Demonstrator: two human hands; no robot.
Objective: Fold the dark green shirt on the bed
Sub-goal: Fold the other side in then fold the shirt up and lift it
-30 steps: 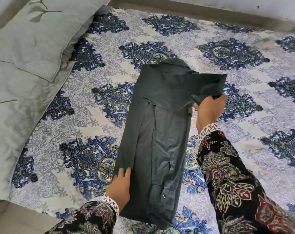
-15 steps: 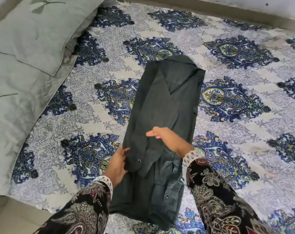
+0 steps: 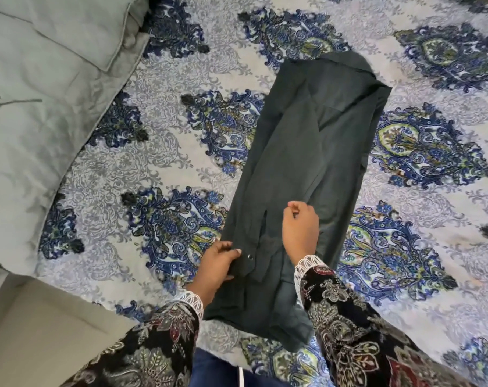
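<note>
The dark green shirt (image 3: 307, 174) lies on the bed as a long narrow strip, collar end far from me, both sides and sleeves folded inward. My left hand (image 3: 219, 265) pinches the sleeve cuff with its snap button at the strip's near left edge. My right hand (image 3: 300, 229) hovers over the strip's middle with fingers loosely curled and nothing visibly in it. Both arms wear dark floral sleeves with white lace cuffs.
The bedsheet (image 3: 159, 152) is white-grey with blue paisley medallions. Grey-green pillows (image 3: 41, 88) lie along the left. The bed's near left corner drops off to a beige floor (image 3: 41, 331).
The right sleeve, held out to the right a second ago, now lies folded over the strip. My right hand came in to the middle; my left hand took hold of the cuff.
</note>
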